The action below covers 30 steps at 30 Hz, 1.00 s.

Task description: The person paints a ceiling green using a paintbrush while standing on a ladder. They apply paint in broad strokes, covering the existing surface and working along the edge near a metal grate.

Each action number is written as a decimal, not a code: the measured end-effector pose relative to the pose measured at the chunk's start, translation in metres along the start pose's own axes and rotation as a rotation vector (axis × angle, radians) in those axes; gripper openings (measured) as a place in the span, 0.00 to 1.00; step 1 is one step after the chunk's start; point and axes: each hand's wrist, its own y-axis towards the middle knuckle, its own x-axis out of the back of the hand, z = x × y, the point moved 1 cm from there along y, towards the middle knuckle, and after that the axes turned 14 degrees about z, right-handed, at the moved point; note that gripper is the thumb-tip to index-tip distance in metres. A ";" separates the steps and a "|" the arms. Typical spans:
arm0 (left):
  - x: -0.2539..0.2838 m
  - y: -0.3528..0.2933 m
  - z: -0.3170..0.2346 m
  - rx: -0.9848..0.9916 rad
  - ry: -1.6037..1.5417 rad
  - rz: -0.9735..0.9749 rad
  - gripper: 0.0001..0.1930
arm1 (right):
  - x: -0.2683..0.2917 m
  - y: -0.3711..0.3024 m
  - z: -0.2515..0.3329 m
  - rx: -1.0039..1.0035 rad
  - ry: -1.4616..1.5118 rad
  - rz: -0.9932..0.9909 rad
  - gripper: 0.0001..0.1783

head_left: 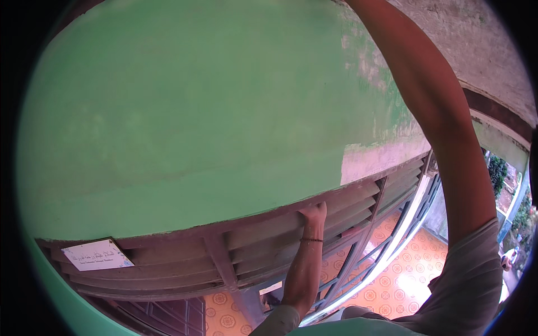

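My left hand (315,211) is closed at the upper edge of a brown wooden louvre vent (263,246), just under the painted wall. Its fingers curl against the wood and are partly hidden; a thin dark bracelet circles the wrist. My right arm (448,123) stretches upward along the right side. The hand at its end lies beyond the top edge, so what it holds or touches is hidden. Before me spreads a green painted wall (185,117). On its right part, a pale pinkish patch (375,159) and streaky, thinly covered areas show through beside my arm.
A small white sign (97,255) hangs on the louvres at the left. Far below lies an orange patterned tile floor (392,257), with a dark door (168,311) at lower left. Metal railings and greenery (497,173) show at the right.
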 end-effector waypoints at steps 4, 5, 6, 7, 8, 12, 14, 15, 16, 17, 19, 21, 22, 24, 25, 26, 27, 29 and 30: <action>-0.013 0.048 0.044 -0.021 -0.112 -0.485 0.32 | 0.080 -0.035 0.092 0.049 0.316 -0.281 0.34; -0.010 0.047 0.044 -0.016 -0.151 -0.458 0.32 | 0.085 -0.033 0.095 0.061 0.296 -0.266 0.34; -0.011 0.041 0.035 -0.036 -0.190 -0.413 0.32 | 0.085 -0.033 0.081 0.045 0.267 -0.242 0.35; -0.007 0.037 0.032 -0.033 -0.226 -0.377 0.32 | 0.086 -0.035 0.083 0.051 0.246 -0.219 0.35; -0.001 0.034 0.031 -0.006 -0.213 -0.321 0.32 | 0.083 -0.039 0.083 0.056 0.255 -0.088 0.35; 0.008 0.025 0.016 0.064 -0.070 -0.123 0.33 | 0.063 -0.041 0.063 0.001 0.245 -0.073 0.35; 0.004 0.026 0.014 0.026 -0.104 -0.152 0.33 | 0.067 -0.030 0.053 -0.029 0.203 -0.145 0.35; 0.008 0.024 0.016 0.029 -0.134 -0.164 0.33 | 0.080 -0.031 0.061 -0.020 0.189 -0.091 0.35; 0.009 0.022 0.011 0.035 -0.196 -0.165 0.34 | 0.084 -0.036 0.067 -0.016 0.173 -0.035 0.36; 0.013 0.021 0.017 0.058 -0.235 -0.165 0.34 | 0.075 -0.047 0.078 0.041 0.253 -0.026 0.37; 0.013 0.031 0.031 0.097 -0.304 -0.174 0.34 | 0.074 -0.076 0.099 0.155 0.399 -0.034 0.38; -0.002 0.047 0.033 0.188 0.200 -0.337 0.34 | 0.098 -0.080 0.103 0.093 0.420 -0.027 0.39; -0.007 0.049 0.039 0.288 0.747 -0.500 0.34 | 0.106 -0.078 0.105 0.066 0.441 -0.020 0.40; -0.021 0.051 0.038 0.271 1.043 -0.656 0.34 | 0.106 -0.042 0.088 -0.009 0.260 -0.012 0.40; -0.020 0.045 0.030 0.169 0.785 -0.640 0.33 | 0.094 -0.033 0.076 -0.052 0.168 0.007 0.40; -0.020 0.037 0.021 0.068 0.526 -0.610 0.33 | 0.077 -0.031 0.054 0.012 0.123 0.037 0.40; -0.016 0.031 0.023 -0.006 0.279 -0.569 0.32 | 0.056 -0.034 0.044 0.096 0.092 0.068 0.41; -0.018 0.024 0.013 -0.161 -0.242 -0.474 0.31 | 0.037 -0.047 0.031 0.083 0.161 0.032 0.40; -0.024 0.037 0.012 -0.152 -0.371 -0.431 0.33 | 0.061 -0.054 0.051 0.023 0.267 -0.060 0.40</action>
